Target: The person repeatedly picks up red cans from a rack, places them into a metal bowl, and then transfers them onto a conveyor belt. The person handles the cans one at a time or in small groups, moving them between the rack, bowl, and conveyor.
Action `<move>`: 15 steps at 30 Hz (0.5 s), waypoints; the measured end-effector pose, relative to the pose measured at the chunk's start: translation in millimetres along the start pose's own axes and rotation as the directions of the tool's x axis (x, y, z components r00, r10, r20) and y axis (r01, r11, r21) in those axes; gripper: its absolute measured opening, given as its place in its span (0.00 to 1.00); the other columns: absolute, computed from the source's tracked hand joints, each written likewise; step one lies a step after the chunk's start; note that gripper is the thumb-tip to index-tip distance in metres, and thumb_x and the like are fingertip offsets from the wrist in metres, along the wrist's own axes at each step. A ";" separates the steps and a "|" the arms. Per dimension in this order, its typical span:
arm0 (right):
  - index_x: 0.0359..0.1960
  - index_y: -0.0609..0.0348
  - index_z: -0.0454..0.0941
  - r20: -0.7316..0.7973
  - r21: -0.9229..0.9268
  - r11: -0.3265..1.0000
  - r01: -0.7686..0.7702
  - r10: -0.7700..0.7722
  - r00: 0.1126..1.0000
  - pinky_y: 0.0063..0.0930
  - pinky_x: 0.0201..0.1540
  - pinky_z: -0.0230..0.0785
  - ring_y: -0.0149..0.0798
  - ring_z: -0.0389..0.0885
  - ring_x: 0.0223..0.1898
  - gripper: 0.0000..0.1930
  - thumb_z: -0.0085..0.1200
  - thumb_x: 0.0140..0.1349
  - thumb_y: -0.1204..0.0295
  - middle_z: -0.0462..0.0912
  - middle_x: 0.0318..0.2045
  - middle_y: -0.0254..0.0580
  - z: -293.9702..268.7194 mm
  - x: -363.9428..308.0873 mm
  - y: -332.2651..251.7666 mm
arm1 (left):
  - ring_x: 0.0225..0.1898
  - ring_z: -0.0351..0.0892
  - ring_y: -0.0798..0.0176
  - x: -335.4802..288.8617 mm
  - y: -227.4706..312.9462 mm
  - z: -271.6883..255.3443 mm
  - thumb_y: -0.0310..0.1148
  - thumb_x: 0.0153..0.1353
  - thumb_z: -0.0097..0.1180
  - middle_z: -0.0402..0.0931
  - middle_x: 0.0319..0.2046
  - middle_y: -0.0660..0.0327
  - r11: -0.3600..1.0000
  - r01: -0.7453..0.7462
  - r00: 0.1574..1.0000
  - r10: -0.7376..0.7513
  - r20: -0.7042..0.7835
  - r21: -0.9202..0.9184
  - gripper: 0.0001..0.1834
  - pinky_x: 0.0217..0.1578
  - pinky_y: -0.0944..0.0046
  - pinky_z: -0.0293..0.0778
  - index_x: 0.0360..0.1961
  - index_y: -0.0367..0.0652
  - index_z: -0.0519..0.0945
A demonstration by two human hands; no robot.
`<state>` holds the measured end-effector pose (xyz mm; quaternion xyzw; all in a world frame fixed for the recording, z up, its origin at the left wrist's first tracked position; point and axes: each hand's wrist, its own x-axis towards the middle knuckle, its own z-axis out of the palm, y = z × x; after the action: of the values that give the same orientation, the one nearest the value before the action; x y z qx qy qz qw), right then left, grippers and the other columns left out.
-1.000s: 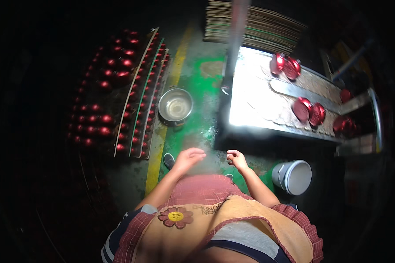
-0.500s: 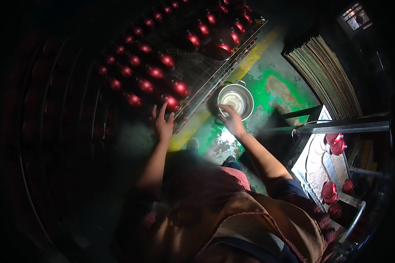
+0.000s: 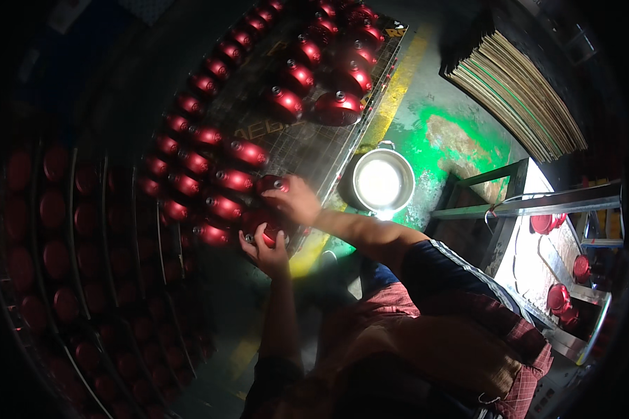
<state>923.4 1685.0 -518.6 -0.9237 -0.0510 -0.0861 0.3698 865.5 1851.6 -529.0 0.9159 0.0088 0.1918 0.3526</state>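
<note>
At ten o'clock from the steel bowl (image 3: pixel 383 183), down on the wire rack (image 3: pixel 307 150), both my hands work the near edge of the rows of red shells (image 3: pixel 234 180). Head view, the only one: my left hand (image 3: pixel 265 251) cups a red shell (image 3: pixel 267 230) from below, fingers curled up around its rim, gripping it at the rack's front corner. My right hand (image 3: pixel 297 199) comes in from four o'clock and lies over the next red piece (image 3: pixel 272 184), palm down, fingers bent on it; whether it grips or just rests I cannot tell. The shells sit dome-up in slanted rows running toward twelve o'clock, probably so each stays apart from its neighbours, glossy faces not rubbing. More racks (image 3: pixel 84 230) of the same red pieces stand dim at nine o'clock, stacked in tiers.

The bowl sits on the green floor patch (image 3: pixel 461 143) just beside the rack edge, at two o'clock from my hands, within easy reach. A stack of flat boards (image 3: pixel 521 91) lies at one o'clock. At three o'clock the lit workbench (image 3: pixel 538 258) carries a few more red parts (image 3: pixel 559 297), well apart from my hands. My checked apron (image 3: pixel 468 335) fills the lower frame.
</note>
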 end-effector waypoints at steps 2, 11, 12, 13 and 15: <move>0.63 0.25 0.70 0.096 0.231 0.965 -0.127 0.107 0.990 0.47 0.63 0.63 0.59 0.66 0.60 0.31 0.62 0.58 0.70 0.61 0.62 0.58 -22.7 -6.6 19.0 | 0.64 0.63 0.40 3.2 -3.3 -3.7 0.29 0.44 0.72 0.61 0.64 0.40 0.997 -0.068 0.997 0.066 -0.036 -0.043 0.25 0.62 0.47 0.65 0.48 0.48 0.82; 0.70 0.51 0.61 0.183 0.976 -0.213 -0.048 0.682 0.708 0.45 0.64 0.65 0.44 0.72 0.61 0.31 0.55 0.66 0.69 0.71 0.64 0.45 -173.1 -148.3 128.2 | 0.64 0.66 0.53 -22.7 37.0 -14.3 0.30 0.62 0.45 0.68 0.62 0.54 0.190 0.681 0.732 -0.183 0.656 -0.707 0.28 0.66 0.51 0.60 0.65 0.41 0.66; 0.71 0.51 0.60 0.181 0.946 -0.321 0.052 0.651 0.738 0.46 0.64 0.65 0.46 0.73 0.61 0.31 0.54 0.67 0.67 0.70 0.64 0.46 -183.5 -161.1 138.9 | 0.66 0.65 0.51 -23.4 50.6 -0.4 0.32 0.63 0.43 0.66 0.65 0.54 -0.114 0.730 0.660 -0.135 0.739 -0.674 0.29 0.67 0.48 0.59 0.67 0.43 0.65; 0.68 0.52 0.63 0.247 0.913 -0.400 0.083 0.702 0.668 0.51 0.62 0.67 0.48 0.72 0.62 0.29 0.54 0.67 0.63 0.71 0.63 0.48 -188.0 -169.5 146.9 | 0.67 0.64 0.49 -27.4 67.2 20.0 0.35 0.65 0.41 0.62 0.68 0.53 -0.233 0.737 0.614 -0.163 0.772 -0.635 0.29 0.69 0.43 0.55 0.69 0.46 0.63; 0.66 0.53 0.66 0.298 0.805 -0.561 0.190 0.661 0.688 0.55 0.61 0.68 0.50 0.73 0.60 0.28 0.55 0.66 0.61 0.73 0.61 0.48 -197.2 -182.3 159.5 | 0.65 0.65 0.46 -32.8 99.4 57.3 0.40 0.65 0.48 0.60 0.69 0.51 -0.580 0.758 0.437 0.113 0.892 -0.298 0.32 0.60 0.45 0.69 0.70 0.46 0.62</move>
<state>746.1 1427.9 -521.7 -0.0482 0.2806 -0.1168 0.9515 843.7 1735.2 -514.7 0.1092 0.1666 -0.3419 0.9184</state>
